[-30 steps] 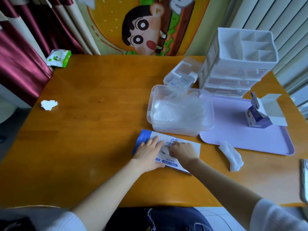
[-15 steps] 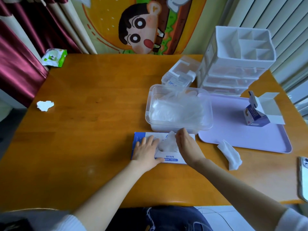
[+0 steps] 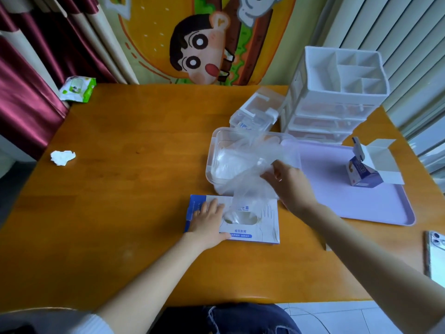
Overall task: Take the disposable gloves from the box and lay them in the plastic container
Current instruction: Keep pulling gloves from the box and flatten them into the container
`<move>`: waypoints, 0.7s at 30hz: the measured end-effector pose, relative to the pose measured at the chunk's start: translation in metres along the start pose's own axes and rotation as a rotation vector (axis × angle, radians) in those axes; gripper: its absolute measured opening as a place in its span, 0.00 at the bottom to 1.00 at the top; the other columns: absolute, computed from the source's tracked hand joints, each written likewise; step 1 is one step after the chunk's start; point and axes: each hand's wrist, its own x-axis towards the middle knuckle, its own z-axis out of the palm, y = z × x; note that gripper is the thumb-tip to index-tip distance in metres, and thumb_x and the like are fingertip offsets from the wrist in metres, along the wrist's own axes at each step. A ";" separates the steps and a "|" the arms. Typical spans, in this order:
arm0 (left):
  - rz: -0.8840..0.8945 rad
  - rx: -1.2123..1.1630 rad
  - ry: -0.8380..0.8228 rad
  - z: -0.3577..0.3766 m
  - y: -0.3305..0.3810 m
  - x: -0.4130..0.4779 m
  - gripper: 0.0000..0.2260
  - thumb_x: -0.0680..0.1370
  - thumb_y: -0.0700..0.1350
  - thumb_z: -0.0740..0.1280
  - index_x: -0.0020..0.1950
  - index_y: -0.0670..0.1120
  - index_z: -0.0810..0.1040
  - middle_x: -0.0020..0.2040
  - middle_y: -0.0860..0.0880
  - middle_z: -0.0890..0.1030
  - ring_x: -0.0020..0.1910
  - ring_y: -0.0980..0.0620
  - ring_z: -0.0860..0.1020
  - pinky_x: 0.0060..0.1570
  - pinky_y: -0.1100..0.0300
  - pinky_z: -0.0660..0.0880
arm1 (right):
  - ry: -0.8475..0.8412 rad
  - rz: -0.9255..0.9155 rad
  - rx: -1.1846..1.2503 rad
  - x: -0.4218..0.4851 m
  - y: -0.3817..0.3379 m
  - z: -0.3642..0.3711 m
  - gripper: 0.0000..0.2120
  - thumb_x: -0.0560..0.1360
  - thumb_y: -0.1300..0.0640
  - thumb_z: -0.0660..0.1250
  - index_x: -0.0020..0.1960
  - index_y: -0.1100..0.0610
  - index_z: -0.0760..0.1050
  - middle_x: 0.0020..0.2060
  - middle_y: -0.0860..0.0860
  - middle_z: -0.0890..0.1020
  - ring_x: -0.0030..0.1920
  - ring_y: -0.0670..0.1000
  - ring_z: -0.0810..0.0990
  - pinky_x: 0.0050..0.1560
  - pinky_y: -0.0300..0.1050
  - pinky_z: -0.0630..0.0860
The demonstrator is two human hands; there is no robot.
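The glove box (image 3: 265, 227) lies flat on the near surface (image 3: 120, 189), pressed down by the flat, straight-fingered left grip (image 3: 208, 219). A transparent disposable glove (image 3: 248, 182), pinched in the right grip (image 3: 291, 186), stretches from the box opening across the near wall of the clear plastic container (image 3: 212, 150).

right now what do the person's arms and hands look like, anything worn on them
The left hand and the right hand are bare, with no gloves on. No watch or bracelet shows at either wrist. Both forearms are uncovered. A pale grey-white left sleeve ends near the elbow, and only a sliver of the pale right sleeve shows at the frame's corner.
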 end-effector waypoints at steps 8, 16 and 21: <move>0.145 -0.532 0.468 -0.073 0.029 -0.014 0.25 0.74 0.54 0.70 0.66 0.47 0.66 0.64 0.53 0.66 0.63 0.57 0.66 0.55 0.67 0.63 | -0.077 -0.183 -0.187 0.007 -0.007 -0.026 0.07 0.77 0.53 0.66 0.45 0.56 0.72 0.43 0.49 0.75 0.44 0.54 0.74 0.36 0.43 0.61; 0.178 -0.803 0.479 -0.112 0.046 0.005 0.10 0.77 0.45 0.68 0.39 0.41 0.74 0.34 0.49 0.75 0.33 0.56 0.71 0.33 0.68 0.66 | 0.048 -0.156 0.283 0.016 -0.001 -0.019 0.28 0.68 0.59 0.76 0.63 0.60 0.68 0.56 0.50 0.74 0.56 0.46 0.71 0.56 0.28 0.65; 0.162 -1.092 0.439 -0.122 0.045 0.009 0.04 0.78 0.38 0.67 0.49 0.38 0.80 0.40 0.52 0.82 0.38 0.63 0.80 0.39 0.72 0.73 | -0.234 0.175 0.635 0.026 0.013 -0.018 0.25 0.68 0.51 0.73 0.60 0.62 0.73 0.50 0.49 0.81 0.51 0.45 0.80 0.55 0.39 0.76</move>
